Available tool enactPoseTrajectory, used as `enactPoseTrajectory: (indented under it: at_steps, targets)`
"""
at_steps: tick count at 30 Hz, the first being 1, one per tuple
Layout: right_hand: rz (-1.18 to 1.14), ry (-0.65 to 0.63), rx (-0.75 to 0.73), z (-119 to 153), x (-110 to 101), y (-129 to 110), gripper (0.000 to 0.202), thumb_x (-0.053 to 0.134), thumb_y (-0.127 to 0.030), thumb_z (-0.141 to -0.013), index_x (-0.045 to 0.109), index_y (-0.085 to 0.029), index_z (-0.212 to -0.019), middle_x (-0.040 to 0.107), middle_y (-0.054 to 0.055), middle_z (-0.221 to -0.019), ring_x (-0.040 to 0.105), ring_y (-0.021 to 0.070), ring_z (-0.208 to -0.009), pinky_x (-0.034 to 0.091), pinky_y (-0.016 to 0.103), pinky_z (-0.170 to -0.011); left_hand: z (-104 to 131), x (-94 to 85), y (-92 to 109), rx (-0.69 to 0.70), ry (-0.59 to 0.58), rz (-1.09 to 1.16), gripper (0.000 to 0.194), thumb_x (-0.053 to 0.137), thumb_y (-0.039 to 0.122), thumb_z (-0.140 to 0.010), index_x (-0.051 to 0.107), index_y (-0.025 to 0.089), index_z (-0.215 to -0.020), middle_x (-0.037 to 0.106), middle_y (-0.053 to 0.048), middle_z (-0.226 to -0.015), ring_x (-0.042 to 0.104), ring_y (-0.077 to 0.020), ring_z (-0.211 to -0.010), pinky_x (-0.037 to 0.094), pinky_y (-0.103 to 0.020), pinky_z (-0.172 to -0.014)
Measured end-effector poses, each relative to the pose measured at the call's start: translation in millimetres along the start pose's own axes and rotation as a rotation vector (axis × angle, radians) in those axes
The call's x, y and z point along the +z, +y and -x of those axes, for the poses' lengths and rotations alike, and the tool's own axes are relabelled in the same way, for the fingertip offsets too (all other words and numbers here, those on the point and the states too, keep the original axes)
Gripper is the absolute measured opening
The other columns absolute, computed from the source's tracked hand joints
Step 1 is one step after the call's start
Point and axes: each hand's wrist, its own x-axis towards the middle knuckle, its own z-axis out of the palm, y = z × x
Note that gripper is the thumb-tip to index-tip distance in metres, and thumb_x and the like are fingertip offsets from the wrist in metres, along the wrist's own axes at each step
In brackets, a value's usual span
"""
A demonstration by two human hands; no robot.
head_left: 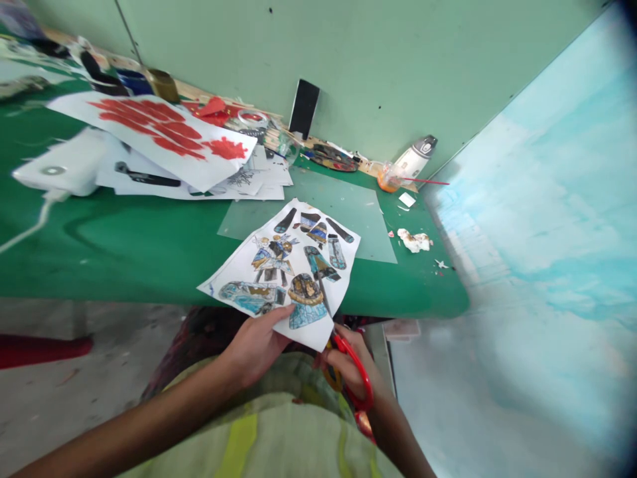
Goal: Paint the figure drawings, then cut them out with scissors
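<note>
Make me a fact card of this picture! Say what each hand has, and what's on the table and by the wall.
Left hand: holds the drawing paper
Right hand: holds red-handled scissors
Scissors: one blade shows over the paper
Table: green; red-painted sheet lies on other papers
Wall: green; phone leans there

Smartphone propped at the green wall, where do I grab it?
I'd pinch the smartphone by both long edges near the top, coming from the table's front side: it stands tilted against the wall, upper half clear, wooden sticks beside its foot.
</note>
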Motion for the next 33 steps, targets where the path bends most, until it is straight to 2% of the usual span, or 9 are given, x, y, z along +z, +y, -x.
enactPoseTrajectory:
  at_steps: [7,13,15,18,22,28,33]
  targets:
    - [0.033,0.02,0.037,0,1,-1,0.01,0.057,-0.019,-0.069,0.067,-0.019,-0.074,0.069,0.002,-0.071,0.063,0.019,-0.064,0.052,0.029,-0.061,-3,-3.2,-1,0.05,0.016,-0.008,0.037,0.076,0.021,-0.069,0.077,0.026,-0.106,0.078,-0.003,-0.115,0.06,-0.033,-0.13,0.051,-0.04,-0.107]
    - [0.034,0.027,0.041,2,3,-1,0.01,0.057,-0.02,-0.071,0.066,-0.02,-0.076,0.069,0.002,-0.069,0.064,0.0201,-0.064,0.052,0.03,-0.061,-6,-5.7,-2,0.07,-0.005,0.034,0.05,0.079,0.019,-0.069,0.074,0.021,-0.119,0.078,-0.004,-0.117,0.067,-0.0314,-0.119,0.054,-0.038,-0.102]
    - [0.03,0.041,0.052,3,4,-3,0.017,0.057,-0.019,-0.072,0.068,-0.02,-0.085,0.069,0.002,-0.071,0.065,0.0205,-0.066,0.053,0.03,-0.063,-5,-4.9,-2,0.077,0.0,0.046,0.054,0.08,0.019,-0.069,0.072,0.021,-0.122,0.078,-0.004,-0.116,0.068,-0.0312,-0.117,0.055,-0.038,-0.1]
    - [0.023,0.037,0.059,3,4,-3,0.022,0.057,-0.02,-0.074,0.069,-0.02,-0.094,0.07,0.001,-0.072,0.067,0.0209,-0.068,0.053,0.03,-0.064,-4,-3.6,-2,0.078,0.022,0.044,0.051,0.078,0.022,-0.073,0.071,0.023,-0.123,0.078,-0.003,-0.117,0.068,-0.0307,-0.118,0.056,-0.037,-0.099]
    - [-0.005,-0.011,0.048,1,1,7,0.013,0.057,-0.021,-0.073,0.066,-0.019,-0.083,0.071,0.003,-0.07,0.065,0.0195,-0.064,0.051,0.029,-0.061,-5,-4.8,-3,0.09,0.013,0.006,0.048,0.076,0.024,-0.076,0.07,0.024,-0.123,0.077,-0.003,-0.119,0.067,-0.0311,-0.12,0.056,-0.037,-0.098]
    - [-0.017,-0.01,0.057,0,-1,11,0.017,0.057,-0.02,-0.072,0.067,-0.017,-0.086,0.072,0.003,-0.068,0.062,0.0178,-0.06,0.047,0.027,-0.057,-4,-4.6,-1,0.07,0.013,0.004,0.048,0.073,0.022,-0.079,0.069,0.023,-0.127,0.078,-0.004,-0.115,0.07,-0.0301,-0.114,0.059,-0.035,-0.094]
    - [-0.046,0.011,0.047,1,1,10,0.004,0.058,-0.021,-0.072,0.062,-0.019,-0.074,0.065,-0.001,-0.06,0.057,0.0152,-0.054,0.043,0.026,-0.053,-1,-2.1,-1,0.059,0.054,0.011,0.05,0.07,0.017,-0.079,0.068,0.017,-0.129,0.079,-0.008,-0.114,0.073,-0.0299,-0.108,0.06,-0.036,-0.091]
